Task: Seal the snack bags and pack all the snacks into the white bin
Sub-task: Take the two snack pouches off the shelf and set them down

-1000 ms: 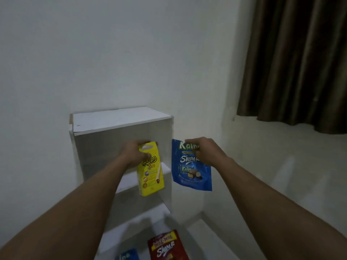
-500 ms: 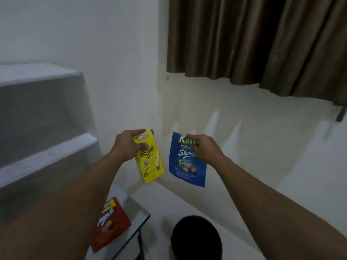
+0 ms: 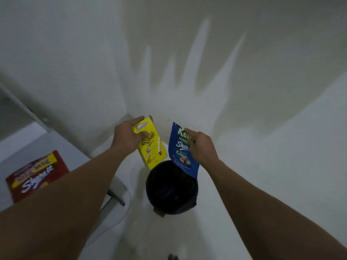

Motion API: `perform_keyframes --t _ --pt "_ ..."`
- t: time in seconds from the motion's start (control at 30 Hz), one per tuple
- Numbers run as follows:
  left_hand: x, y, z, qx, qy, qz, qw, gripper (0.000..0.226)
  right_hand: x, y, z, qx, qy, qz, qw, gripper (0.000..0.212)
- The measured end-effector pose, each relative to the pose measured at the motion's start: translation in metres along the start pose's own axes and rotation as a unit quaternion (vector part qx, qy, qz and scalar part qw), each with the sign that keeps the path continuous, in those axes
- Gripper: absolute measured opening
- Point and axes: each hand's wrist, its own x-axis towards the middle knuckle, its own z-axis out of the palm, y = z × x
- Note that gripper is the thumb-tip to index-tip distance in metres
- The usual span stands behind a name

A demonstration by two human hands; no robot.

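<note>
The yellow snack box [image 3: 153, 145] hangs upright in the air, tilted a touch, gripped at its top end by the left hand [image 3: 124, 136]. Its fingers [image 3: 138, 120] curl over the top edge and the thumb presses the printed front. Right beside it, a narrow gap apart, the blue snack bag [image 3: 181, 152] dangles from the right hand [image 3: 201, 145], fingers [image 3: 189, 131] pinching the upper right corner so the pouch hangs at a slant, lower corner pointing down. Whether the blue bag's top is sealed, I can't tell: the hand covers part of that edge.

Both packs hover over a round bin with a black liner [image 3: 171, 190] standing on the pale floor [image 3: 272, 166]. The yellow box's bottom edge sits above the far rim, and the blue bag's lower corner overlaps the rim's right side. The inside of the bin is too dark to read.

Over on the left, a red snack bag [image 3: 35, 175] lies flat on the white counter [image 3: 56, 145], well apart from both hands and partly hidden by the left forearm. White walls [image 3: 65, 62] meet in a corner behind the hands. At the very bottom edge, a toe [image 3: 172, 257] peeks in.
</note>
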Motion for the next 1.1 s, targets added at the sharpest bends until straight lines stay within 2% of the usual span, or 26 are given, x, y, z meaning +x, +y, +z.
perform_keyframes --t 0.23,0.47,0.6,0.7,0.83,0.97,1.1 --pt "0.026 -0.091 0.119 0.044 -0.018 -0.014 0.999 0.057 0.035 0.101 0.102 0.01 -0.029 0.05 0.998 0.047" --pt "0.042 -0.197 0.224 0.057 -0.028 -0.047 0.997 0.058 0.058 0.19 0.212 0.044 -0.016 0.136 0.99 0.048" --pt "0.05 -0.241 0.273 0.091 -0.064 -0.06 0.992 0.058 0.066 0.224 0.259 0.05 -0.014 0.14 0.989 0.05" --pt "0.053 -0.264 0.302 0.113 -0.076 -0.051 0.989 0.067 0.069 0.245 0.283 0.041 -0.026 0.144 0.988 0.05" --pt "0.052 -0.278 0.324 0.149 -0.12 -0.053 0.98 0.054 0.067 0.259 0.295 0.031 -0.038 0.147 0.988 0.048" --pt "0.039 -0.264 0.311 0.128 -0.134 -0.081 0.979 0.062 0.061 0.249 0.277 -0.006 -0.067 0.144 0.987 0.046" --pt "0.029 -0.223 0.258 0.19 -0.132 -0.017 0.973 0.058 0.059 0.206 0.228 -0.045 -0.066 0.095 0.992 0.042"
